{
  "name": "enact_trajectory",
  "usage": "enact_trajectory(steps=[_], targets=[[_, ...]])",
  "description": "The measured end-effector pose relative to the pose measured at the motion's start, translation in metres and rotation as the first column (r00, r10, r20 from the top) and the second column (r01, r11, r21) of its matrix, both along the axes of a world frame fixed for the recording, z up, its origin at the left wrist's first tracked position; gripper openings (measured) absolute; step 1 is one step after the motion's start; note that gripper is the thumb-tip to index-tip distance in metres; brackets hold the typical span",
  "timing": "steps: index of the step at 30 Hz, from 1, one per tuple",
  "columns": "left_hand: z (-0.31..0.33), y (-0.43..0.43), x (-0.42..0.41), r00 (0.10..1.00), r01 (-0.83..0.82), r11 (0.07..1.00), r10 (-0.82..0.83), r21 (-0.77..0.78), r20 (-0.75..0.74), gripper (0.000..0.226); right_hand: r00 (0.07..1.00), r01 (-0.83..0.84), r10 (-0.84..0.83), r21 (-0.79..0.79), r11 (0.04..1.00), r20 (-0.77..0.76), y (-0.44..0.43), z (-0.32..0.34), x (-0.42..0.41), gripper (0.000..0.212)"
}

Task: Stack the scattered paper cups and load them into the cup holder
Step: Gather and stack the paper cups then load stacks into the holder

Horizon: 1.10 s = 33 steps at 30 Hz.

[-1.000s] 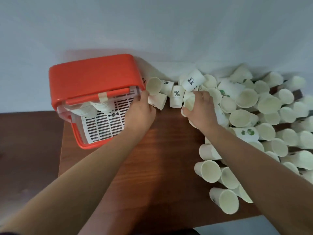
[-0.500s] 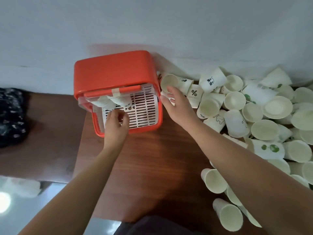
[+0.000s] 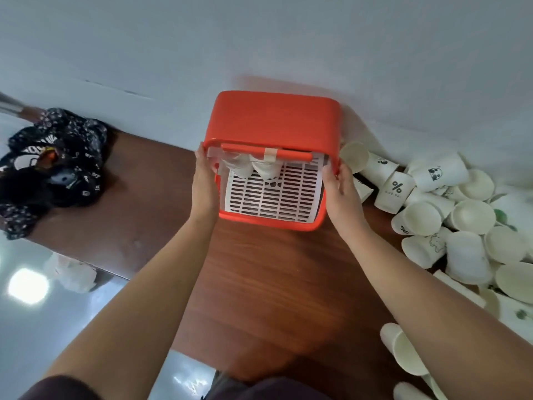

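The orange cup holder (image 3: pixel 274 119) stands on the wooden table against the white wall, with a white slotted tray (image 3: pixel 271 194) inside and two stacks of white cups (image 3: pixel 253 166) under its top bar. My left hand (image 3: pixel 203 186) lies flat against the holder's left side. My right hand (image 3: pixel 341 189) lies against its right side, thumb on the orange rim. Neither hand holds a cup. Scattered paper cups (image 3: pixel 461 220) lie in a heap to the right, some printed.
A dark patterned cloth bundle (image 3: pixel 52 168) lies on a lower brown surface to the left. The wooden table (image 3: pixel 274 298) shows bare between my arms. More cups (image 3: pixel 403 353) lie near the table's front right edge. A shiny floor lies beyond the left edge.
My right hand left the cup heap and went to the holder's right side. My left hand shifted from the holder's front to its left side. The view swung left, with the holder now central.
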<state>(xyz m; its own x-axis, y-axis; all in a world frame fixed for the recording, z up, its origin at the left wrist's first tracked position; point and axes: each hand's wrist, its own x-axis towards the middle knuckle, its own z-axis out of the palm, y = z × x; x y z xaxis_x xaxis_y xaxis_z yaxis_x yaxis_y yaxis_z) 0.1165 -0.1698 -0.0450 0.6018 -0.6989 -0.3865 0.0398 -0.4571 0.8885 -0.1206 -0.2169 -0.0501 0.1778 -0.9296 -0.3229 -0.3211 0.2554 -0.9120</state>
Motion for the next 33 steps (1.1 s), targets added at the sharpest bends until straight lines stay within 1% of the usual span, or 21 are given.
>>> enact_trajectory(steps=[3, 8, 10, 12, 13, 15, 16, 17, 18, 19, 20, 21, 22, 24, 25, 27, 30, 31, 33], targets=[[0.003, -0.016, 0.016, 0.998, 0.044, 0.999, -0.045, 0.023, 0.042, 0.053, 1.000, 0.020, -0.021, -0.018, 1.000, -0.022, 0.000, 0.000, 0.012, 0.062], [0.000, -0.039, 0.034, 0.981, 0.117, 0.993, -0.121, 0.033, 0.152, 0.048, 0.997, 0.032, -0.034, -0.033, 0.999, -0.063, 0.000, -0.001, 0.026, 0.069], [-0.002, -0.038, 0.038, 0.969, 0.160, 0.986, -0.166, 0.046, 0.182, 0.051, 0.996, 0.035, -0.038, -0.040, 0.999, -0.080, 0.002, 0.000, 0.028, 0.067], [-0.005, -0.035, 0.042, 0.961, 0.203, 0.978, -0.208, 0.047, 0.183, 0.057, 0.996, 0.033, -0.036, -0.038, 0.999, -0.083, 0.003, 0.001, 0.028, 0.065], [-0.007, -0.033, 0.042, 0.961, 0.203, 0.978, -0.206, 0.037, 0.186, 0.060, 0.996, 0.028, -0.030, -0.031, 0.999, -0.084, 0.003, 0.001, 0.027, 0.065], [-0.010, -0.020, 0.031, 0.955, 0.149, 0.988, -0.153, 0.038, 0.252, 0.064, 0.994, 0.036, -0.038, -0.024, 0.999, -0.099, 0.001, 0.001, 0.022, 0.063], [-0.009, -0.008, 0.021, 0.947, 0.115, 0.993, -0.120, 0.034, 0.298, 0.062, 0.990, 0.053, -0.057, -0.034, 0.998, -0.132, 0.001, 0.001, 0.015, 0.062], [-0.008, 0.006, 0.010, 0.931, 0.116, 0.993, -0.113, 0.013, 0.346, 0.055, 0.980, 0.069, -0.079, -0.057, 0.996, -0.185, 0.001, 0.001, 0.006, 0.059], [-0.007, 0.020, -0.004, 0.905, 0.181, 0.983, -0.161, -0.015, 0.393, 0.047, 0.963, 0.078, -0.098, -0.088, 0.993, -0.252, 0.003, 0.001, -0.006, 0.055], [-0.007, 0.032, -0.017, 0.865, 0.303, 0.952, -0.262, -0.031, 0.429, 0.038, 0.937, 0.074, -0.112, -0.124, 0.990, -0.330, 0.005, 0.000, -0.022, 0.051], [-0.006, 0.041, -0.031, 0.804, 0.448, 0.894, -0.385, -0.034, 0.453, 0.031, 0.905, 0.060, -0.117, -0.151, 0.987, -0.409, 0.008, -0.003, -0.040, 0.049], [-0.009, 0.045, -0.044, 0.720, 0.589, 0.807, -0.509, -0.029, 0.472, 0.026, 0.869, 0.045, -0.119, -0.164, 0.985, -0.480, 0.012, -0.005, -0.059, 0.048], [-0.010, 0.045, -0.060, 0.618, 0.714, 0.700, -0.614, -0.022, 0.491, 0.024, 0.836, 0.042, -0.125, -0.164, 0.986, -0.535, 0.015, -0.008, -0.078, 0.050], [-0.014, 0.034, -0.090, 0.441, 0.861, 0.509, -0.730, -0.016, 0.522, 0.024, 0.776, 0.046, -0.139, -0.164, 0.985, -0.615, 0.018, -0.014, -0.110, 0.052], [-0.016, 0.024, -0.105, 0.381, 0.893, 0.451, -0.759, 0.003, 0.527, 0.025, 0.746, 0.039, -0.138, -0.164, 0.986, -0.651, 0.019, -0.017, -0.123, 0.051], [-0.021, -0.002, -0.135, 0.287, 0.915, 0.396, -0.778, 0.082, 0.559, 0.031, 0.676, 0.002, -0.118, -0.158, 0.987, -0.727, 0.019, -0.024, -0.139, 0.052], [-0.035, -0.044, -0.169, 0.184, 0.890, 0.389, -0.784, 0.239, 0.592, 0.046, 0.581, -0.067, -0.069, -0.133, 0.989, -0.811, 0.018, -0.037, -0.150, 0.054], [-0.041, -0.055, -0.178, 0.137, 0.871, 0.381, -0.795, 0.310, 0.592, 0.053, 0.555, -0.080, -0.053, -0.116, 0.990, -0.830, 0.017, -0.041, -0.152, 0.054], [-0.056, -0.069, -0.189, -0.032, 0.814, 0.306, -0.825, 0.493, 0.564, 0.064, 0.501, -0.115, -0.017, -0.086, 0.990, -0.865, 0.018, -0.051, -0.157, 0.049]])
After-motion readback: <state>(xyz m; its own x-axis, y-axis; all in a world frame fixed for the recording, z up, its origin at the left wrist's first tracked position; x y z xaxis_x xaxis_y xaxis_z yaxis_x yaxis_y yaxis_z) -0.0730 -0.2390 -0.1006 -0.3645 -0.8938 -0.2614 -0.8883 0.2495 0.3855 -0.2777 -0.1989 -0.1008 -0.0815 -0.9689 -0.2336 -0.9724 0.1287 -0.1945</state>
